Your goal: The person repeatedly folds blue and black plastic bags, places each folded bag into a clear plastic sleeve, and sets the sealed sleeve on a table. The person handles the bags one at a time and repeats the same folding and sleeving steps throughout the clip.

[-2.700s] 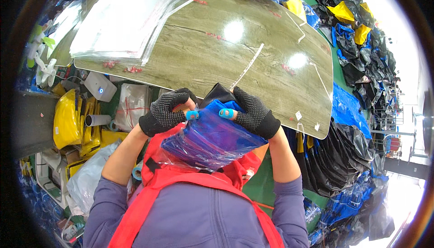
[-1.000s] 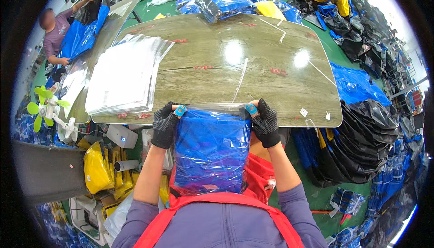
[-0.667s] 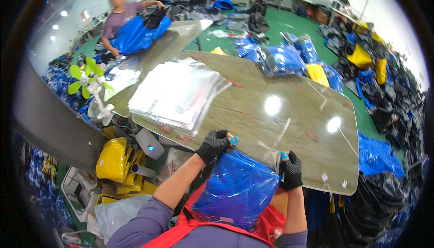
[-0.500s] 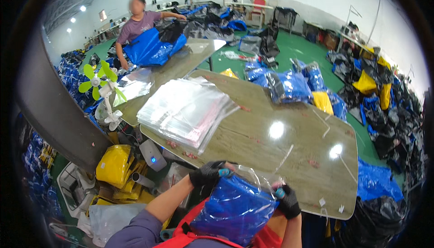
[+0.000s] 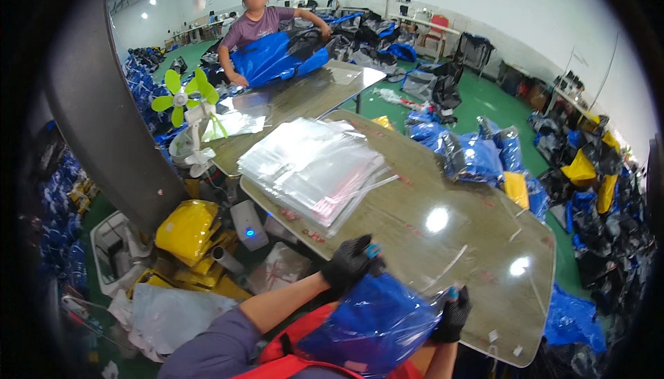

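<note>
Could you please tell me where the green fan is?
In the head view, the green fan is at upper left, between the grey pillar and the stack of clear bags.

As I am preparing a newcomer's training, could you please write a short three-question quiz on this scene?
1. Multiple choice: What colour is the chair near the far wall?
A yellow
B red
C green

2. True or false: The person's gloved left hand and gloved right hand both hold the same film-wrapped blue package.

3. Fill in the gap: In the view, the stack of clear plastic bags lies to the ____ of the electric fan.

Key: 1 B; 2 true; 3 right.
</note>
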Demonstrator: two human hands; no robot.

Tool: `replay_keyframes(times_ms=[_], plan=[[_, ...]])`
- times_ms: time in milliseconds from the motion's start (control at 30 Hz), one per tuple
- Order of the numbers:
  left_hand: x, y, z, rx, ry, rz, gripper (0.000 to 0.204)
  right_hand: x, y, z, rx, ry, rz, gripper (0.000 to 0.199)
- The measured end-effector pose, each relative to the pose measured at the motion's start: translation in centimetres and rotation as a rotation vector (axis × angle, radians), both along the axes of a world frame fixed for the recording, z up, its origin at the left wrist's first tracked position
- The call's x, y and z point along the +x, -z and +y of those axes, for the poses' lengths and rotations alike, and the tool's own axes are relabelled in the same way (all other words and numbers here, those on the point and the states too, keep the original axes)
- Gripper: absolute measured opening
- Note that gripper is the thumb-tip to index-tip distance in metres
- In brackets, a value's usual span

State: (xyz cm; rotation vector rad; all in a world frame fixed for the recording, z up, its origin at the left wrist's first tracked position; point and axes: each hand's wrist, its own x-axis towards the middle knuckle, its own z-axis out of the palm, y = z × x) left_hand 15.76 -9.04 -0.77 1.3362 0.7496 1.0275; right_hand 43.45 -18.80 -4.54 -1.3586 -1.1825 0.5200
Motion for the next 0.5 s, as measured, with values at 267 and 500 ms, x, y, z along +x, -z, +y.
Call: replay_keyframes(times_ms=[267, 500], plan=[[8.3, -9.6, -2.6, 1.083, -0.457, 0.471, 0.026, -1.1, 3.4, 9.9, -0.216, -0.528, 1.111, 0.022], [7.6, -12.2, -7.3, 0.843, -0.442, -0.003, 0.028, -5.2, 0.4, 9.8, -0.239, -0.613, 1.036, 0.037]])
